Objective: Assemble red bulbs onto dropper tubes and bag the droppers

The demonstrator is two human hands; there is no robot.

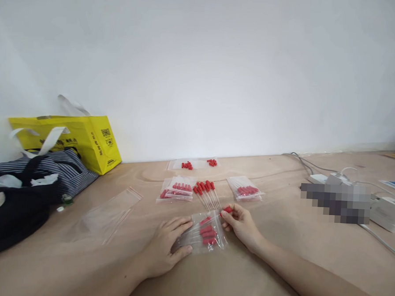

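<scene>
My left hand (172,241) holds the left end of a clear zip bag (196,248), its fingers on the upper edge and its thumb on the lower one. Inside the bag lie several droppers with red rubber bulbs (207,231), their thin stems pointing left. At the bag's right-hand mouth, my right hand (241,225) pinches the red bulb of another dropper (227,209). Its stem runs toward the bag; how far in it reaches I cannot tell. Just beyond the bag, several loose droppers (206,190) lie fanned out, bulbs pointing away from me.
Filled dropper bags lie stacked at left (178,187) and right (245,189). Red bulbs (187,165) rest on plastic near the wall. Clear bags (109,214) lie at left, beside a yellow bag (101,143) and black bag (11,217). Chargers (388,213) and cables are at right.
</scene>
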